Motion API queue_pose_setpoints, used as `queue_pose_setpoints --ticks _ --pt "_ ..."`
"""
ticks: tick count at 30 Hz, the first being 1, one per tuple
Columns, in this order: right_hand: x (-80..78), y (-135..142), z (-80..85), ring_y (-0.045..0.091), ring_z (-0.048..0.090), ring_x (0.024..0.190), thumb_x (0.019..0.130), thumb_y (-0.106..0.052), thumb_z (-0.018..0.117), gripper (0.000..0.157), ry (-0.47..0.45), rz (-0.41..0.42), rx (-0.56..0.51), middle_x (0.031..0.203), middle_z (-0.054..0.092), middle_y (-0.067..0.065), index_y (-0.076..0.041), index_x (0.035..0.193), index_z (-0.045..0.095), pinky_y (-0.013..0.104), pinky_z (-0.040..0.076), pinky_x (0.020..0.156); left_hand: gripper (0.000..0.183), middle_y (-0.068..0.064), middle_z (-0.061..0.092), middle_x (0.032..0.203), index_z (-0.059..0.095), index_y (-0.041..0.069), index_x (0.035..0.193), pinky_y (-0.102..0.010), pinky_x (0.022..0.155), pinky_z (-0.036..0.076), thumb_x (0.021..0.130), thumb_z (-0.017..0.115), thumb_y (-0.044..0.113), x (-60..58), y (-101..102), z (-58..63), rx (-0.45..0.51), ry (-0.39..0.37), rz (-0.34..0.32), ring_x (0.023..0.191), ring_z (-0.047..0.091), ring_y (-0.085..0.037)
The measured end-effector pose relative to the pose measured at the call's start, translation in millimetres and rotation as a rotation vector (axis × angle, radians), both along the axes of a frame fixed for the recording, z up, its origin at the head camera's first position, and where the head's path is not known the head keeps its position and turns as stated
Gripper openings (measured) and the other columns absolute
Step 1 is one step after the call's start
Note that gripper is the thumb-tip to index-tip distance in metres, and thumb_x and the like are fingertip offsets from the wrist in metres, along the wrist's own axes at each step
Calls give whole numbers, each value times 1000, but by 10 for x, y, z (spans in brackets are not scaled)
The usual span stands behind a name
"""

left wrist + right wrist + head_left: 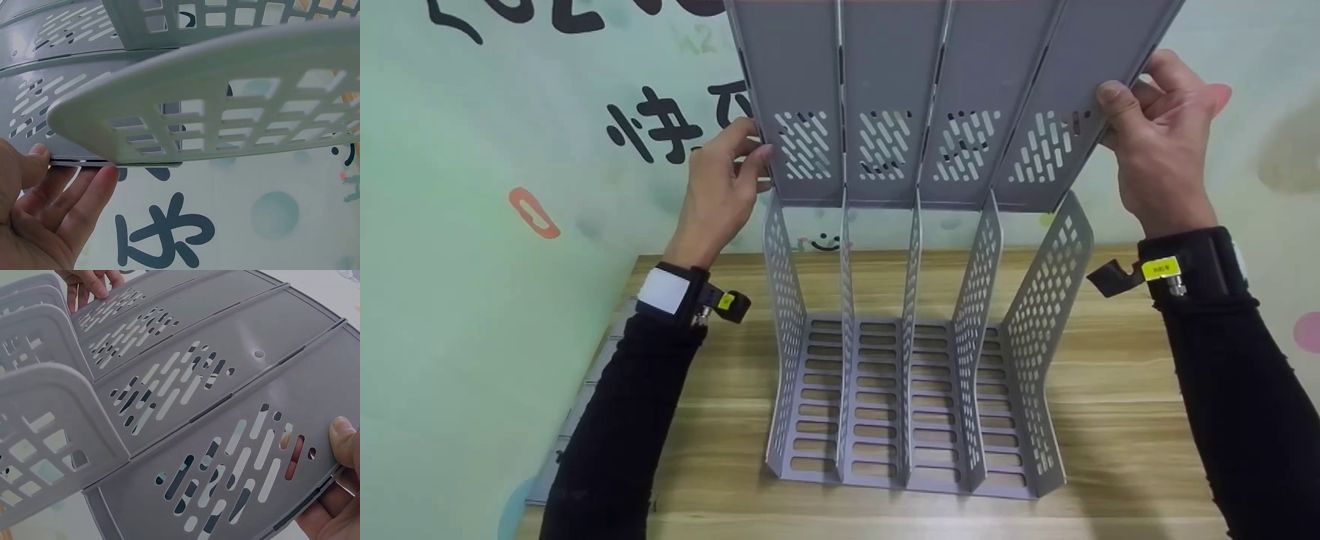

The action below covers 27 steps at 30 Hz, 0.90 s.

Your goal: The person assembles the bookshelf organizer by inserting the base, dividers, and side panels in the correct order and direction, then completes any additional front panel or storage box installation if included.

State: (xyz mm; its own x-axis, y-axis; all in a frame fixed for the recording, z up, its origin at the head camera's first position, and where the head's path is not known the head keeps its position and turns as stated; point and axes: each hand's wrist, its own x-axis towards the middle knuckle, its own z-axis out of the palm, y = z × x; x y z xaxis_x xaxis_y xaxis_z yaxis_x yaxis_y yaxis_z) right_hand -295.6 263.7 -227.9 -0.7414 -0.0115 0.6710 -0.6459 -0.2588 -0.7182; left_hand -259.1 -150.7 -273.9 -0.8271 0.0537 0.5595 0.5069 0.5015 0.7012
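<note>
A perforated grey rack [971, 330] stands on the worktop [705, 450], in from its far edge; a slotted grey panel [889, 75] is held up on that side, at the upper ends of the dividers [988, 232]. The left hand [718, 189] pinches its left edge, the right hand [1162, 146] grips its right, each with fingers closed against the thumb. Keeping both sides level, and every seam matched to its divider before pressing, should avoid binding.
</note>
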Motion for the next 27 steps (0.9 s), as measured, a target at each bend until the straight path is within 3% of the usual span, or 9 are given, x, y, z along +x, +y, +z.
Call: queue_pose_setpoints --ticks 7,14,21,24,27 --pt "23 14 8 42 66 107 97 2 63 23 15 -2 50 112 65 36 10 118 63 47 53 96 22 -7 70 110 58 1 127 -27 80 59 106 52 8 -3 18 0 -33 16 14 98 70 -13" --pt "57 20 19 40 65 111 96 5 64 26 4 4 50 117 64 34 8 122 63 47 50 99 27 -6 69 116 54 1 129 -28 82 58 108 50 17 -32 39 104 -29 19 9 104 68 -12" --pt "91 101 -107 40 64 108 93 4 69 31 4 30 61 118 62 37 11 122 61 44 53 97 25 -6 70 116 57 0 127 -26 85 57 108 49 15 -58 55 119 -76 50 73 108 66 -8" --pt "148 192 -200 37 60 109 94 -3 70 39 -87 -11 184 123 60 32 7 130 58 37 53 95 25 -6 70 116 57 1 127 -26 83 58 108 50 15 -66 60 123 -73 46 80 108 66 -8" --pt "236 290 -295 32 58 109 98 -17 69 52 -259 -94 478 128 57 23 -1 142 48 32 53 90 26 -6 68 117 58 2 129 -28 81 58 108 50 16 -65 57 121 -41 20 69 109 66 -10"
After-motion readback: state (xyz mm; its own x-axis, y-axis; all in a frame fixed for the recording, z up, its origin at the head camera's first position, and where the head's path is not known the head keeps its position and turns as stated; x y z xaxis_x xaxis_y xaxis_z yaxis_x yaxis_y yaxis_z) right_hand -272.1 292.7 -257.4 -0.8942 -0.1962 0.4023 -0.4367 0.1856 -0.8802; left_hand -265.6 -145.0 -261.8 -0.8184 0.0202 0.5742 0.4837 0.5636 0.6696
